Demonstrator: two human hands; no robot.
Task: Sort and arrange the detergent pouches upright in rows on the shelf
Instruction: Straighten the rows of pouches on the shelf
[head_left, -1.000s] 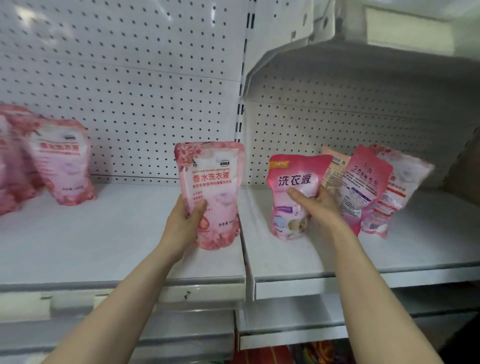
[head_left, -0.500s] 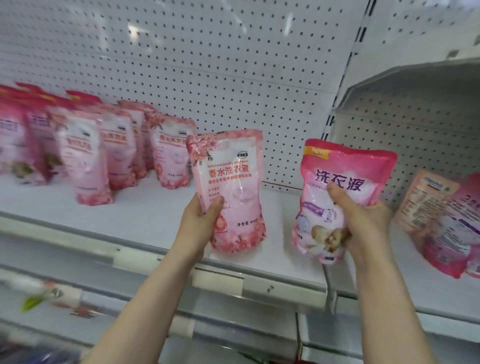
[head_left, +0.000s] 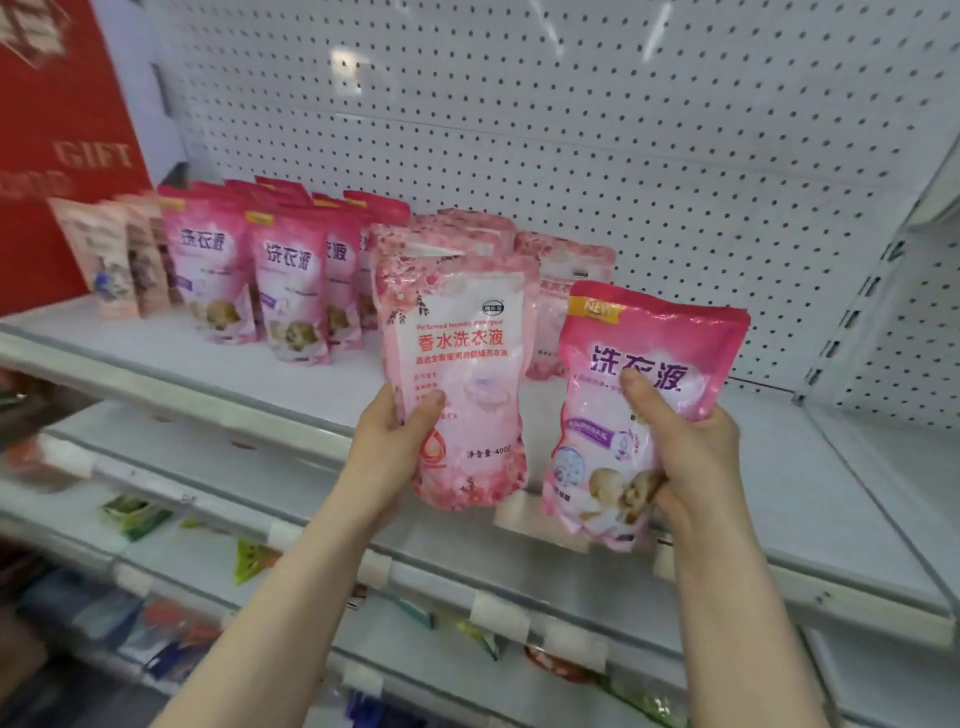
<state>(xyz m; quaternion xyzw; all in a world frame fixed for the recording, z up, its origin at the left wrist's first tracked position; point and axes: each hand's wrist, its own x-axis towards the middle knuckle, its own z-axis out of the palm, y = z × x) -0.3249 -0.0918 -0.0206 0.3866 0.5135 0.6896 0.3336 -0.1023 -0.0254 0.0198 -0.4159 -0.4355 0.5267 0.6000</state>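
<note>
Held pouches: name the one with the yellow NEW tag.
The deep pink pouch in the right hand: its top corner carries the yellow NEW tag. The pale floral pouch in the left hand has none.

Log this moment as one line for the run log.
left hand grips pale pink floral plastic pouch; right hand grips deep pink plastic pouch; neither pouch yet set on white metal shelf

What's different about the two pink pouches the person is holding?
The pale pouch in the left hand has flower edges and red writing; the bright pouch in the right hand has purple writing, a yellow NEW corner and a baby picture. The pale pouch is held higher than the bright pouch. Both are pink and roughly upright.
</note>
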